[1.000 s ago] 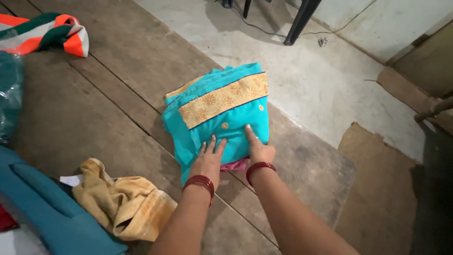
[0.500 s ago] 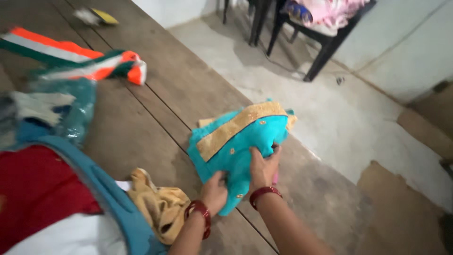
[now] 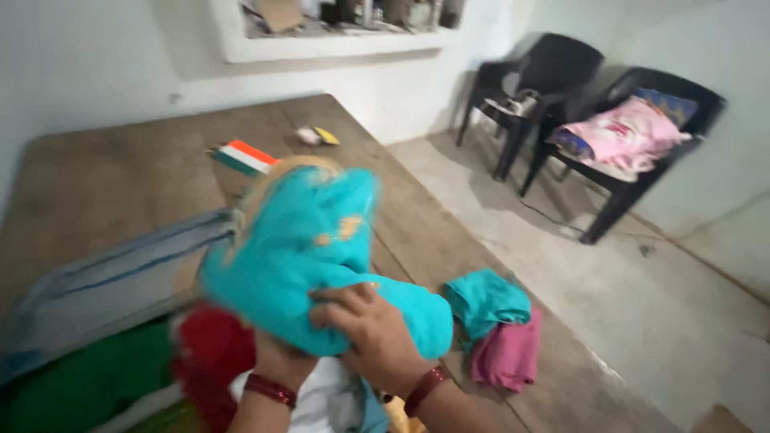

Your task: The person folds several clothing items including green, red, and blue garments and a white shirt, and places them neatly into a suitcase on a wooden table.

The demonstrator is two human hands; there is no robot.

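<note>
Folded turquoise cloth (image 3: 309, 248) with gold trim, lifted, bundled, blurred above the table.

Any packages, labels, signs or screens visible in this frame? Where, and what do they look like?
No signs, screens or readable labels show.
Small white and yellow packet-like thing: far end of the wooden table, too blurred to tell its kind.
Striped orange, white and green cloth: beside it, flat and folded, not a label.

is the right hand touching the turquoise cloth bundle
Touching. The head view shows the right hand with its fingers wrapped over the turquoise cloth bundle, lifted off the table.
</note>
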